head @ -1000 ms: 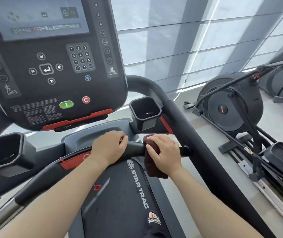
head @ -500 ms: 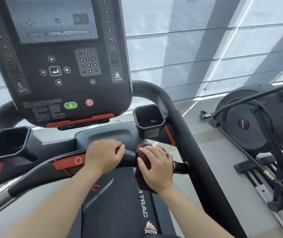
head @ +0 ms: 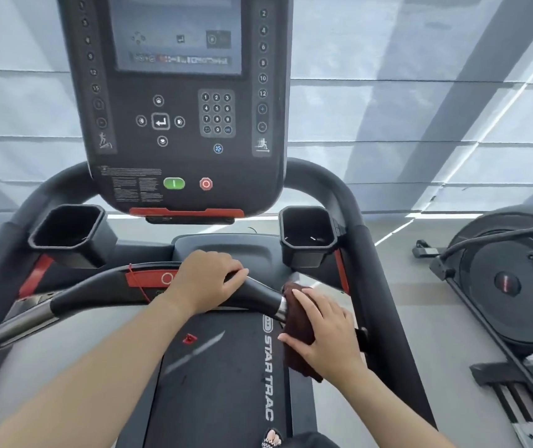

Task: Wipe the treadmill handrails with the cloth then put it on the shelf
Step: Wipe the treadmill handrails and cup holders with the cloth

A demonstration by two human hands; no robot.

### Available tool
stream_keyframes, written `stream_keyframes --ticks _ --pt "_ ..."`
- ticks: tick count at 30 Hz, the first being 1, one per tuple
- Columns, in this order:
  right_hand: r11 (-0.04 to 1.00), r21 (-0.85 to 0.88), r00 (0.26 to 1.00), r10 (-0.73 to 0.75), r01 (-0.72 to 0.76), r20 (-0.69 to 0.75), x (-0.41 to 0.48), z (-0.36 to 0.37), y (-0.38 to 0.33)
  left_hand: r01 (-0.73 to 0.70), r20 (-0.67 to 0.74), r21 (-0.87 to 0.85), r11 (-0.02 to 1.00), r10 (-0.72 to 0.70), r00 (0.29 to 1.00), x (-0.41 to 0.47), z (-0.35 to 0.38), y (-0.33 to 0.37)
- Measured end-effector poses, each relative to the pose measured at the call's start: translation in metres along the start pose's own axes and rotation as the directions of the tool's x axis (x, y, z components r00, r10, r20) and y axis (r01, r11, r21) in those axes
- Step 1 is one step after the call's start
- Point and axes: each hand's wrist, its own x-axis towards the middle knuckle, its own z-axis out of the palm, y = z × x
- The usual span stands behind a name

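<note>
Blinds [head: 388, 108] back the console [head: 174, 163]; right cupholder [head: 307, 255] stands beyond cloth [head: 300, 358] on handrail [head: 97, 295].

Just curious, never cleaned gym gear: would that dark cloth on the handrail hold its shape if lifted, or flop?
Likely floppy: the cloth wraps the handrail under the right hand, its lower end hanging loose. Probably light, since one hand holds it.

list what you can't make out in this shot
Head view, the only one:
- Front handrail under the cloth: covered by the cloth and the right hand, so its surface there is unseen.
- The rail's left end: cut off by the frame's left edge.
- Console screen text: blurred.
- Warning label print: too small to read.
- Shelf: not in frame.
</note>
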Motion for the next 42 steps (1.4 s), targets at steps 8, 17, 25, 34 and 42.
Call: stream_keyframes --ticks 8,17,25,34,42 --pt "0.999 -0.001 0.998 -0.046 0.046 -0.042 0.031 0.006 -0.051 0.165 -0.05 -0.003 0.986 -0.165 0.985 -0.039 -0.021 -0.052" --pt "0.998 -0.059 0.995 -0.005 -0.001 -0.098 0.063 0.022 -0.12 0.342 -0.1 -0.016 0.94 -0.342 0.934 -0.079 -0.028 -0.103" --pt "0.972 0.056 0.959 0.235 -0.229 -0.16 0.059 0.02 -0.121 0.321 -0.096 -0.012 0.947 -0.32 0.942 -0.079 -0.028 -0.105" --pt "0.995 -0.084 0.997 -0.049 0.054 0.064 0.085 0.023 -0.161 0.249 0.115 -0.22 0.943 -0.229 0.967 -0.082 -0.04 -0.124" --pt "0.99 -0.07 0.992 0.123 -0.126 -0.04 0.082 0.031 -0.171 0.487 0.115 -0.275 0.829 -0.475 0.873 -0.138 -0.041 -0.154"
